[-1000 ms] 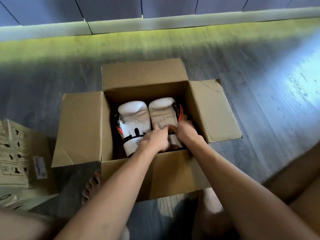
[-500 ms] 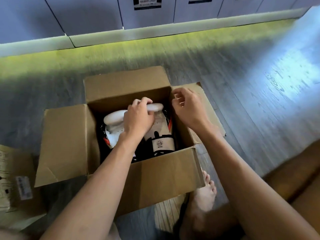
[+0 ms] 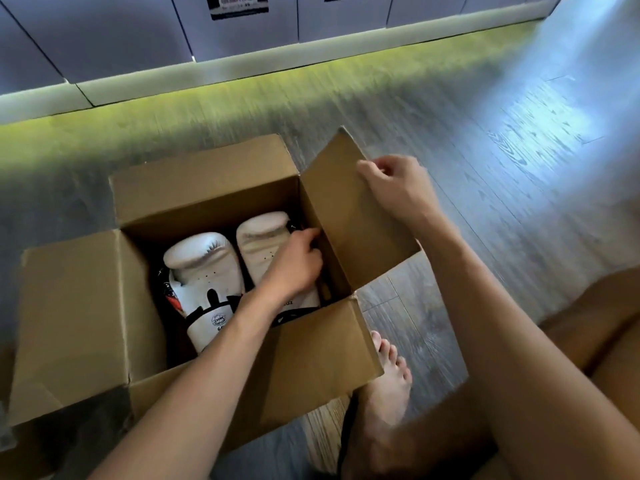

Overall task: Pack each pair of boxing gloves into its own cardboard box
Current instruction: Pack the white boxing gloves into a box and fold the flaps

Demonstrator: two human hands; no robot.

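One grey wooden floor [image 3: 485, 150] runs across the room to a row of pale cabinet fronts [image 3: 104, 36]. One open cardboard box [image 3: 304, 368] sits on it, in front of the person. I count three flaps plainly: the left flap [image 3: 72, 323] lies spread outward, the far flap [image 3: 204, 181] leans back, and the right flap [image 3: 349, 216] is lifted up at a slant.

Two white boxing gloves lie side by side inside the box, cuffs toward the person. The left glove [image 3: 202, 268] shows black and red trim and a round logo on its cuff. The right glove [image 3: 261, 237] sits close to the box's right wall.

Two bare hands are at work. The right hand [image 3: 398, 188] pinches the top edge of the right flap between thumb and fingers. The left hand [image 3: 294, 265] reaches into the box over the right glove, its fingers curled down at the gap beside the right wall. Whether they grip anything there I cannot tell.

One bare foot [image 3: 388, 386] rests on the floor just beside the box's near right corner.
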